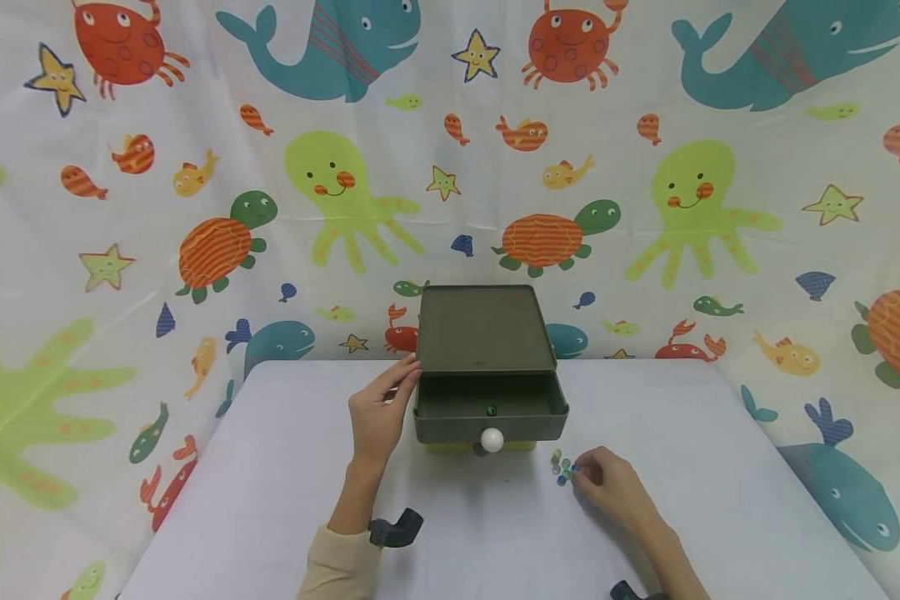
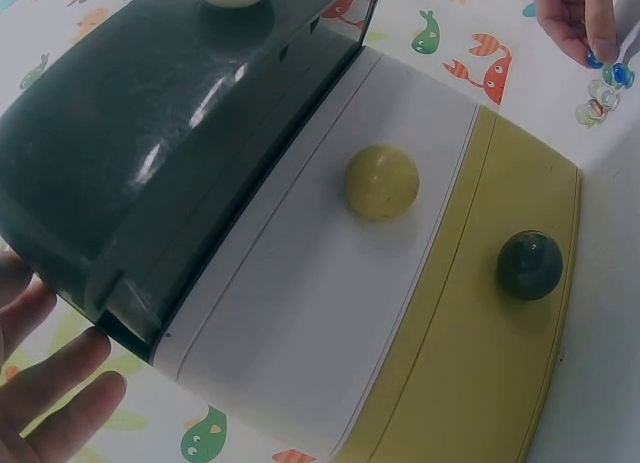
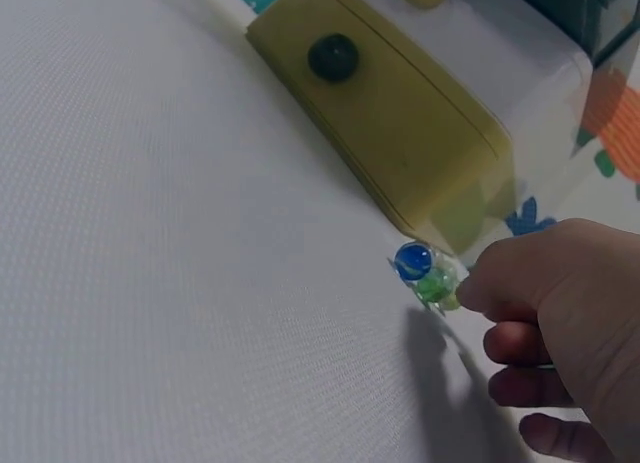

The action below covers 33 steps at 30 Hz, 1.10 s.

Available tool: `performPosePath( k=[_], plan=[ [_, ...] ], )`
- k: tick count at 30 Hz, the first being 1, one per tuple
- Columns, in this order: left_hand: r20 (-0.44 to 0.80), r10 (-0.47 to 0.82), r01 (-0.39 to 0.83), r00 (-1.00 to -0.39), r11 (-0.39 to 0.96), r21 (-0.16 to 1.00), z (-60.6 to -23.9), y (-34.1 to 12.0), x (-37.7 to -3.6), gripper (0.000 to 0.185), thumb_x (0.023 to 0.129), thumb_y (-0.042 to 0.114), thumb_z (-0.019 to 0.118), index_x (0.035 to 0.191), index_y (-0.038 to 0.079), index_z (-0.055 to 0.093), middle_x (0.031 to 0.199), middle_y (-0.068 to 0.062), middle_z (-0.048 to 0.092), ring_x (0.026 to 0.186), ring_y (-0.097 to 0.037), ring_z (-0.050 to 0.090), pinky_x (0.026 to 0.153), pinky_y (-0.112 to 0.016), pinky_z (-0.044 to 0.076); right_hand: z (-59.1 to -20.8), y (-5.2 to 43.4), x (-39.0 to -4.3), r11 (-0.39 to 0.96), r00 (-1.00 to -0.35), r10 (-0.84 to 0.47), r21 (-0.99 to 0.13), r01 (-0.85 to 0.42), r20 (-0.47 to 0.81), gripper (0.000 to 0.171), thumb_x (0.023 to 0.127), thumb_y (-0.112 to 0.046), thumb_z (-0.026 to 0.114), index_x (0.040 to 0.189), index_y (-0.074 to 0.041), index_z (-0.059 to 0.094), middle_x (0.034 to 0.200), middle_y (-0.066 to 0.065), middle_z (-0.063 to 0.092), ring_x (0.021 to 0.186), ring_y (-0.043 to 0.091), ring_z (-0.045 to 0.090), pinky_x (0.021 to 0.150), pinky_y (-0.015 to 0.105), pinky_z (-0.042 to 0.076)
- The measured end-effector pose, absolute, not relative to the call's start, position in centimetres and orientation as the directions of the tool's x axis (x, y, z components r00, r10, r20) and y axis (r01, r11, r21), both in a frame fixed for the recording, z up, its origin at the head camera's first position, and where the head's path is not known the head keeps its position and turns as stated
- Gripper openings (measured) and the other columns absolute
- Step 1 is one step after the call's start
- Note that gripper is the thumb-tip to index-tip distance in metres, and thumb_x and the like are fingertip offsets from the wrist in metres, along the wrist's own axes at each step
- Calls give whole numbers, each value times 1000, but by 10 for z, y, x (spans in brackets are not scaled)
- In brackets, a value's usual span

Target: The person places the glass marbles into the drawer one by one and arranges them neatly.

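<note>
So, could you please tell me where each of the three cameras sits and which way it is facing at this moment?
Head: worn on the head, looking forward and down at the table, the drawer box with its top drawer open, and both forearms.
Left wrist: beside the box, looking across the drawer fronts; fingers of the left hand show at the box's side.
Right wrist: low over the table, facing the marbles at the right hand.
Shared: both wrist views show the yellow drawer's dark knob; all three show the marbles.
</note>
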<state>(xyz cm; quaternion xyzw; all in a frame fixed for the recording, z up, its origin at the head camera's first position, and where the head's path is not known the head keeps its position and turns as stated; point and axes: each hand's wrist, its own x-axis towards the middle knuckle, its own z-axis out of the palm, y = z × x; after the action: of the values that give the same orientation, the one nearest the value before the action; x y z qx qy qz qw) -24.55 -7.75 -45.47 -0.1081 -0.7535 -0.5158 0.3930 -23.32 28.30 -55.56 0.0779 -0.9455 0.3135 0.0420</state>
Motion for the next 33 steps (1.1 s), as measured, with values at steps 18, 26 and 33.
performPosePath(
  k=[18, 26, 33],
  plan=[
    [704, -237, 568, -670, 447, 691, -455, -79, -244, 21, 91, 14, 73, 111, 10, 78, 118, -5, 75, 101, -22, 75, 75, -10, 56, -551, 280, -231, 758, -937, -138, -575, -308, 320, 14, 80, -8, 78, 90, -10, 69, 73, -9, 58, 67, -2, 48, 58, 19, 46],
    [706, -234, 572, -669, 444, 689, -454, -79, -243, 21, 92, 16, 73, 111, 10, 78, 118, -5, 75, 102, -21, 75, 75, -11, 57, -547, 278, -229, 745, -906, -151, -556, -368, 396, 15, 78, -6, 79, 87, -12, 69, 73, -10, 57, 67, -1, 48, 58, 19, 44],
    [713, -231, 583, -662, 440, 683, -454, -79, -244, 20, 92, 16, 73, 110, 9, 78, 117, -7, 75, 100, -22, 75, 74, -10, 56, -544, 277, -228, 737, -882, -151, -544, -402, 447, 15, 77, -7, 79, 87, -13, 69, 72, -12, 54, 66, 0, 48, 57, 19, 43]
  ],
)
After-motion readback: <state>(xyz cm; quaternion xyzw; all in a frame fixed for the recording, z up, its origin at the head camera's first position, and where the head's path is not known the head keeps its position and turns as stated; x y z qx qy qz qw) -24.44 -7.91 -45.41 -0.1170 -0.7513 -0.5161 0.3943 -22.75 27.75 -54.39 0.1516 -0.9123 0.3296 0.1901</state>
